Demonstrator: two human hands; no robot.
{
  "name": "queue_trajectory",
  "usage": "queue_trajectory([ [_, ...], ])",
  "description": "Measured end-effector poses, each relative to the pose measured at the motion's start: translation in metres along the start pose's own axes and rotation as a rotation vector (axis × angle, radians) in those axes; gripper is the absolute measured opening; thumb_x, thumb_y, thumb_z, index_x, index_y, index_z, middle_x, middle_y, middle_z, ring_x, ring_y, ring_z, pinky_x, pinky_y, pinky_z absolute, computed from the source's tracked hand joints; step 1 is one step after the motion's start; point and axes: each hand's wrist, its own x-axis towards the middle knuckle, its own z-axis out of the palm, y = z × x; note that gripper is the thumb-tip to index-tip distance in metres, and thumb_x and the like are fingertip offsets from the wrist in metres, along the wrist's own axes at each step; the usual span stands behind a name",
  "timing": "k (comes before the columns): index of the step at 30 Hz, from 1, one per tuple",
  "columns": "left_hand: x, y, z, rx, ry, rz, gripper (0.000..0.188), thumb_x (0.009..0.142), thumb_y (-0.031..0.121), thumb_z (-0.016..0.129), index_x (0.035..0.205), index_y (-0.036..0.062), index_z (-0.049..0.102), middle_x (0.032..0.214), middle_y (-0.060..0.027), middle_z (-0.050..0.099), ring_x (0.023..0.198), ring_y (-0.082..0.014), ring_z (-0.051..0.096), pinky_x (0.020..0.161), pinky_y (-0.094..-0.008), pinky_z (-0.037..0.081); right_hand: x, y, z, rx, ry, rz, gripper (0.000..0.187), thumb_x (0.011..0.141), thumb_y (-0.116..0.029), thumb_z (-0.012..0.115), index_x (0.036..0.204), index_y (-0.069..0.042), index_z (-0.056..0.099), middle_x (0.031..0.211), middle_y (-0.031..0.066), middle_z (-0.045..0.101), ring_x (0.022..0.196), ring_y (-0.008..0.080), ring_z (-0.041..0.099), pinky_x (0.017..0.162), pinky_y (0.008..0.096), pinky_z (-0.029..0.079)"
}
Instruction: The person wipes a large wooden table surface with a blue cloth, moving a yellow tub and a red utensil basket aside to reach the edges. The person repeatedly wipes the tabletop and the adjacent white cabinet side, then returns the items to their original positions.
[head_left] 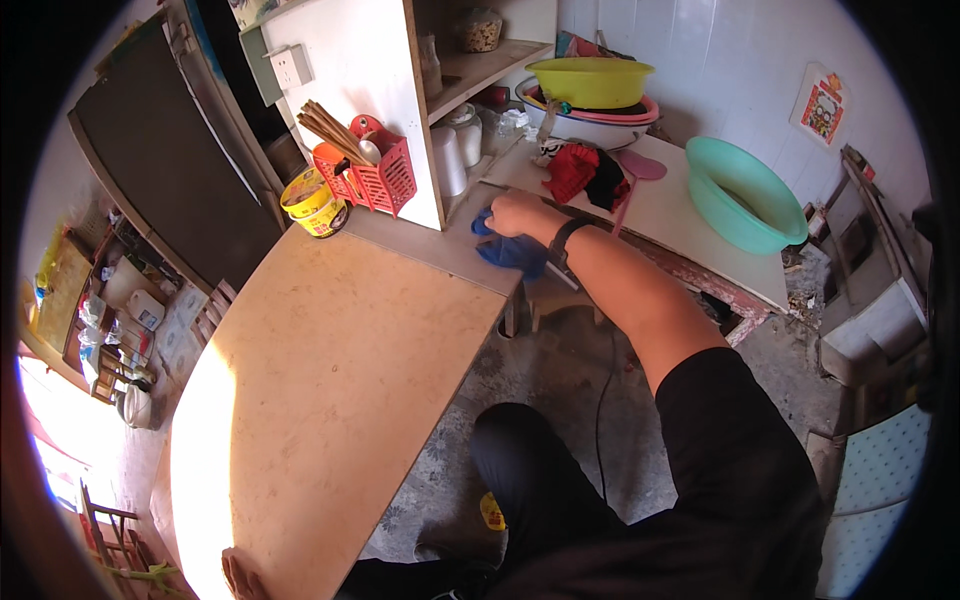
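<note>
My right hand [522,214] is closed around a blue cloth [513,254] at the far right corner of the wooden tabletop [330,370]. Part of the cloth hangs down past the grey edge strip [430,250], and a dark band circles the wrist. Low in the view, my left hand [241,577] rests on the near left part of the tabletop, fingers stretched out and holding nothing. Only its fingers show.
Behind the tabletop, a red basket [392,176] with chopsticks hangs on the white cabinet [345,60], beside a yellow tub [316,203]. A side table [668,215] bears a mint-green basin [745,195], stacked basins [590,82], red-and-black cloth [585,175] and a pink swatter [642,165].
</note>
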Motion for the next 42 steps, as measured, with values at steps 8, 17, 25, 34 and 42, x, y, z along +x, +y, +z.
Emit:
queue_trajectory([
  [8,0.004,0.01,-0.004,0.046,-0.004,-0.043,0.055,0.108,0.032,0.058,0.148,-0.0055,0.054,0.157,-0.0248,0.047,0.142,-0.0425,0.047,0.119,-0.0508,0.04,0.102,0.017,0.014,0.048,0.198,-0.025,0.045,0.1,-0.041,0.052,0.121,-0.008,0.075,0.129,0.0215,0.069,0.119,0.0429,0.064,0.104,0.0476,0.051],
  [17,0.006,0.018,-0.007,0.041,-0.026,-0.053,0.055,0.109,0.032,0.056,0.149,-0.0044,0.052,0.159,-0.0266,0.044,0.144,-0.0443,0.045,0.12,-0.0516,0.038,0.112,0.026,0.01,0.305,-0.049,-0.007,0.063,0.09,-0.044,0.061,0.138,-0.004,0.065,0.142,0.0213,0.064,0.133,0.0345,0.059,0.113,0.0376,0.044],
  [25,0.002,0.005,-0.004,0.038,-0.033,-0.059,0.059,0.108,0.035,0.054,0.151,-0.0048,0.049,0.16,-0.0267,0.041,0.147,-0.0435,0.041,0.122,-0.0508,0.033,0.044,-0.035,0.023,0.355,0.04,-0.201,0.055,0.085,-0.036,0.067,0.127,0.0,0.071,0.12,0.0259,0.073,0.11,0.0352,0.071,0.096,0.0391,0.053],
  [34,-0.004,-0.018,0.003,0.147,-0.062,-0.052,0.059,0.107,0.033,0.048,0.153,-0.0042,0.046,0.161,-0.0264,0.04,0.15,-0.0441,0.035,0.124,-0.0517,0.028,-0.017,-0.098,0.019,0.15,0.008,-0.214,0.057,0.084,-0.04,0.059,0.128,-0.005,0.071,0.131,0.0239,0.068,0.121,0.0403,0.065,0.101,0.0451,0.053],
  [42,-0.002,-0.018,0.003,0.186,-0.055,-0.078,0.059,0.106,0.034,0.05,0.153,-0.003,0.047,0.161,-0.0257,0.041,0.15,-0.044,0.037,0.124,-0.0509,0.028,0.034,-0.155,0.036,-0.007,0.126,-0.156,0.049,0.105,-0.041,0.048,0.11,0.0,0.075,0.118,0.0214,0.074,0.112,0.041,0.068,0.096,0.05,0.055],
])
